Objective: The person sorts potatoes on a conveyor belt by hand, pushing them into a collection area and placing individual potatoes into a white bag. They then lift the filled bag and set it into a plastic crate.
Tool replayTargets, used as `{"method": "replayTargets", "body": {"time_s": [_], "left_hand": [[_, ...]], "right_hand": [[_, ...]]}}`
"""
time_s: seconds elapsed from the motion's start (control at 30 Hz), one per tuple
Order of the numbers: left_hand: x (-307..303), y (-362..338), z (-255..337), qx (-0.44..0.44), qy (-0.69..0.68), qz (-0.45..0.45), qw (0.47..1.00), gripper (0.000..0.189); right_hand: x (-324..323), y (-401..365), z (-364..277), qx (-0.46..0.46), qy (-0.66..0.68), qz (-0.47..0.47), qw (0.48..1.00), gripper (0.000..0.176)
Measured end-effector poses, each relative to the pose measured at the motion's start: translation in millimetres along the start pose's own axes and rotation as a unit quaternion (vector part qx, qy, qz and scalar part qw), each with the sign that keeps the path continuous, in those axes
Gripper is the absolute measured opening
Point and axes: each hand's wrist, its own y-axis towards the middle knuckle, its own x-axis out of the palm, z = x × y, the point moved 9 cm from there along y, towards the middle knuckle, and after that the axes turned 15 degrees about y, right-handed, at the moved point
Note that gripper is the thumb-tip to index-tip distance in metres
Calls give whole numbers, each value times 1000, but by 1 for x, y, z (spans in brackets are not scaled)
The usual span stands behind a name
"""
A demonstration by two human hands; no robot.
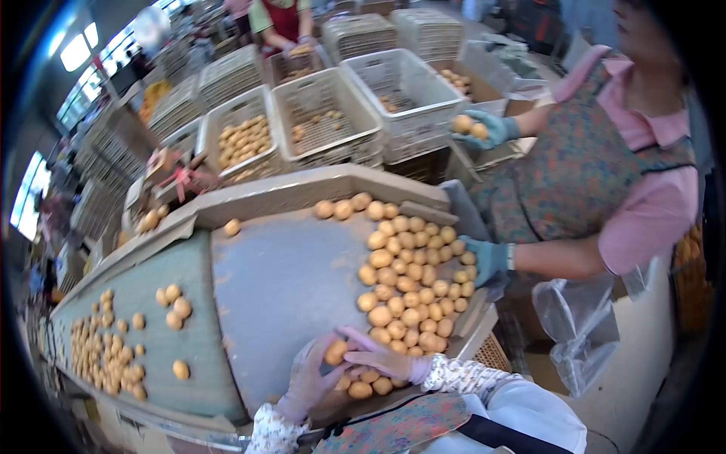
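Observation:
Both my hands wear thin lilac gloves and work at the near edge of the sorting table (pixel 280 272). My left hand (pixel 311 372) is curled around a potato (pixel 336 352). Flat and stretched out, the fingers of my right hand (pixel 387 358) reach leftward to the held potato and the left fingertips. A few potatoes (pixel 361 390) lie just below my right palm, partly covered by it. Beyond it, a dense heap of potatoes (pixel 412 284) fills the right end of the table.
At right, a co-worker's gloved hand (pixel 484 130) holds potatoes; the other glove (pixel 488 261) rests against the heap. More potatoes (pixel 113 356) lie on the green belt (pixel 181 303) at left. Crates (pixel 325 113) stand behind the raised rim (pixel 302 185). Another person (pixel 283 23) works farther back.

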Motion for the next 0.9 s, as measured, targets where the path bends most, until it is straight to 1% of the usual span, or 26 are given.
{"method": "replayTargets", "body": {"time_s": [0.03,0.1,0.2,0.3,0.33,0.4,0.43,0.47,0.5,0.57,0.6,0.67,0.7,0.73,0.77,0.8,0.83,0.87,0.9], "left_hand": [[2,2,7,11,-8,-5,1000,61],[1,0,18,37,-22,-24,999,63],[3,-4,16,45,-98,-7,994,53],[10,-16,-1,-46,-165,-56,984,51],[12,-16,-4,-67,-162,-67,982,52],[16,-22,-13,-117,-155,-92,977,52],[37,-30,-31,-112,-162,-121,973,51],[72,-42,-64,-108,-169,-150,968,50],[82,-43,-63,-105,-178,-179,962,50],[100,-50,-66,-166,-276,-205,924,40],[103,-49,-61,-196,-322,-214,901,35],[107,-45,-63,-178,-302,-201,915,24],[108,-44,-63,-170,-290,-196,921,19],[79,-33,-31,-40,-119,-172,977,29],[49,-31,2,92,59,-144,984,40],[35,-35,31,221,235,-110,940,52],[41,-28,12,133,127,-109,977,35],[58,-28,-20,43,18,-108,993,20],[66,-26,-39,-48,-93,-106,989,12]], "right_hand": [[1,-2,2,35,50,-1,998,86],[5,-5,5,18,119,-4,993,62],[-1,-7,6,27,32,-60,997,40],[-6,-19,-8,-48,7,-2,999,27],[-16,-21,-10,-80,-58,37,994,25],[-38,-19,-5,-102,79,-20,992,23],[-43,-21,-7,-112,145,-49,982,22],[-38,-29,-23,-166,122,-41,978,27],[-44,-32,-24,-173,130,-10,976,28],[-61,-35,-25,-184,146,48,971,31],[-63,-35,-30,-207,88,37,974,30],[-70,-28,-16,-135,211,34,968,31],[-71,-25,-9,-96,273,32,957,31],[-73,-24,-5,-93,256,48,961,35],[-75,-23,-1,-91,253,52,962,37],[-76,-22,1,-90,251,54,962,38],[-79,-21,-1,-91,245,57,964,40],[-76,-19,-1,-90,233,44,967,40],[-73,-19,-1,-89,221,34,971,41]]}}
